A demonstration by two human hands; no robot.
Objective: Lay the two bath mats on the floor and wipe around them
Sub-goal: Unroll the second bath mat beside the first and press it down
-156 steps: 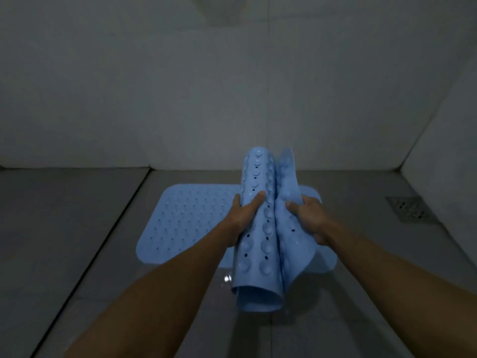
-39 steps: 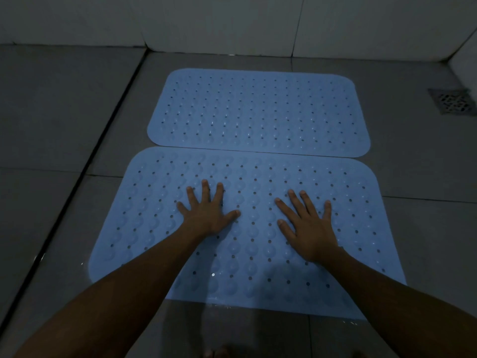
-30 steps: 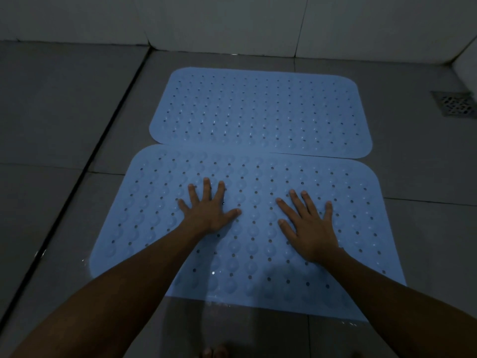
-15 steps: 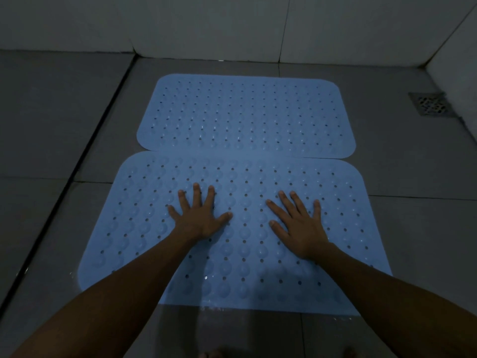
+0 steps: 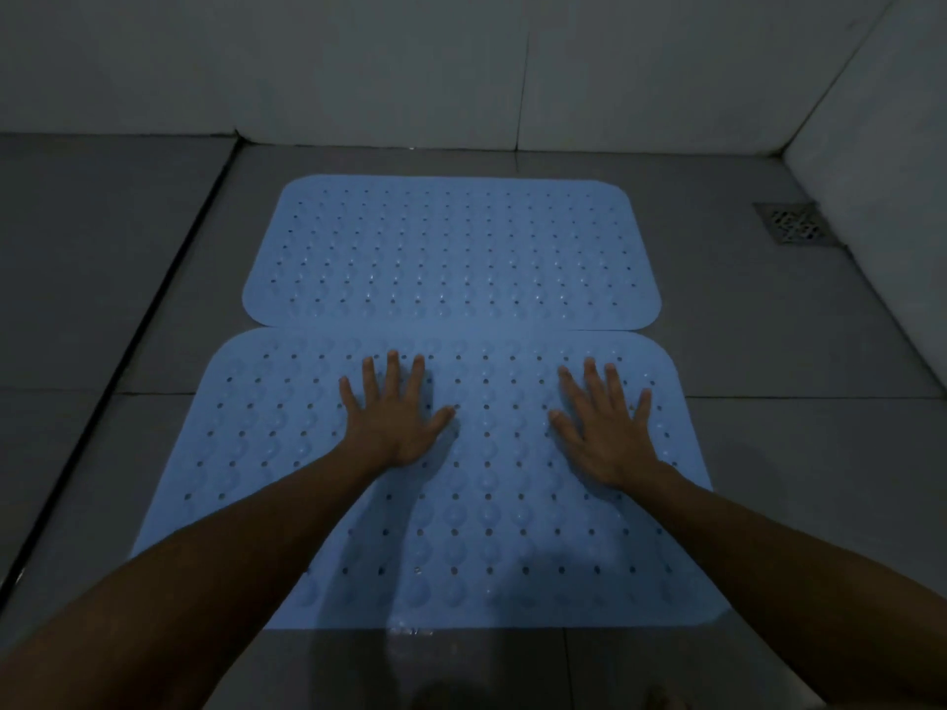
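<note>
Two light blue bath mats with holes and round bumps lie flat on the grey tiled floor. The far mat (image 5: 451,253) sits close to the back wall. The near mat (image 5: 492,550) lies just in front of it, their long edges touching or slightly overlapping. My left hand (image 5: 392,417) rests palm down on the near mat, left of its middle, fingers spread. My right hand (image 5: 607,427) presses flat on the same mat toward its right side, fingers spread too. Neither hand holds anything.
White tiled walls (image 5: 461,64) close off the back and the right side. A square metal floor drain (image 5: 794,222) sits in the far right corner. A dark groove (image 5: 128,351) runs along the floor on the left. Small wet spots glint at the near mat's front edge.
Five seconds ago I held the second mat rolled up over the first; it now lies flat. In the last second my hands spread farther apart and slid toward the far edge.
</note>
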